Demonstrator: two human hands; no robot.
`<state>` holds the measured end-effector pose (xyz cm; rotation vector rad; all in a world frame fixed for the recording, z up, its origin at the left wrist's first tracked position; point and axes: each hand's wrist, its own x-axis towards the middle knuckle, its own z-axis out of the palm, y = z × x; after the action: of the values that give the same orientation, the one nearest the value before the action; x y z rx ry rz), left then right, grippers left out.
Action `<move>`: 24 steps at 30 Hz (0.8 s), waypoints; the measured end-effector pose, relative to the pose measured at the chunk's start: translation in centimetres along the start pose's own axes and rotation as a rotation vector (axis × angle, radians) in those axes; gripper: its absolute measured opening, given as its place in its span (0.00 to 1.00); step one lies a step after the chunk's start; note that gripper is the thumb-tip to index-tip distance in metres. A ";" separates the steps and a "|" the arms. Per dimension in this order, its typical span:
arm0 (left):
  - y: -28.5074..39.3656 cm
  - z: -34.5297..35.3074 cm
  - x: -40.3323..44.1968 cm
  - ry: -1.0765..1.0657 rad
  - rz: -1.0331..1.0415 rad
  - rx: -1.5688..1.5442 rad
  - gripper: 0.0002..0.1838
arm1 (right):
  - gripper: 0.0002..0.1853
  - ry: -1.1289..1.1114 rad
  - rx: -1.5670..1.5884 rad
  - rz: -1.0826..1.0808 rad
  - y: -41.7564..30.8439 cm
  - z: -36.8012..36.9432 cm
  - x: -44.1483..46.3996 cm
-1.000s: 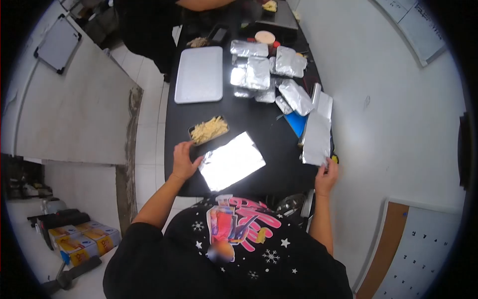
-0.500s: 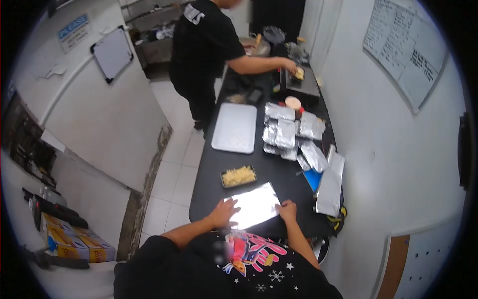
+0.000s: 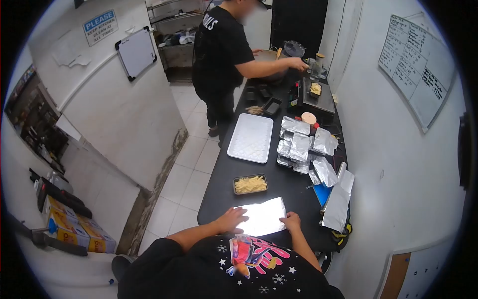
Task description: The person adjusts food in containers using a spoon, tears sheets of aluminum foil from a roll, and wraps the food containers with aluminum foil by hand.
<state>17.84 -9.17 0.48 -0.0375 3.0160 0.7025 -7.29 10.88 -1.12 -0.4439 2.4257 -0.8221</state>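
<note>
Well, yellow strips [image 3: 251,184] (in dark tray [image 3: 250,193]).

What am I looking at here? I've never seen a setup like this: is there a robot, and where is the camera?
There is no robot here: a person works with two bare hands. One camera, worn on that person's head, looks forward and down. On the black table, the left hand lies spread on the left side of a shiny foil sheet. The right hand is at its right edge; I can't tell whether it pinches it. Just beyond sit a small container of pale yellow strips, a white tray and stacked foil-covered packs. Farther off, another person reaches over the table.
</note>
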 end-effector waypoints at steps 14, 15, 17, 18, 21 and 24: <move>0.4 0.3 -0.6 0.051 -0.099 0.029 0.36 | 0.06 0.362 -0.351 -0.214 -1.1 -11.6 -1.9; 0.3 0.4 -0.9 0.064 -0.103 0.018 0.37 | 0.06 0.377 -0.399 -0.207 -1.2 -12.3 -2.1; 0.0 0.4 -1.4 0.084 -0.133 0.022 0.37 | 0.06 0.419 -0.495 -0.206 -0.6 -13.2 -1.3; -0.1 0.2 -1.8 0.090 -0.158 0.035 0.37 | 0.06 0.441 -0.544 -0.201 -0.1 -13.7 -1.1; 0.4 -0.9 -3.4 0.124 -0.265 0.073 0.39 | 0.08 0.449 -0.612 -0.208 0.4 -14.9 -0.7; -0.9 -1.5 -5.4 0.181 -0.429 0.127 0.46 | 0.13 0.744 -0.604 -0.382 1.3 -14.5 -0.4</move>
<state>23.16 -10.57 1.67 -0.7541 3.0459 0.4860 -15.60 18.70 8.00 -0.9913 3.3572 -0.4045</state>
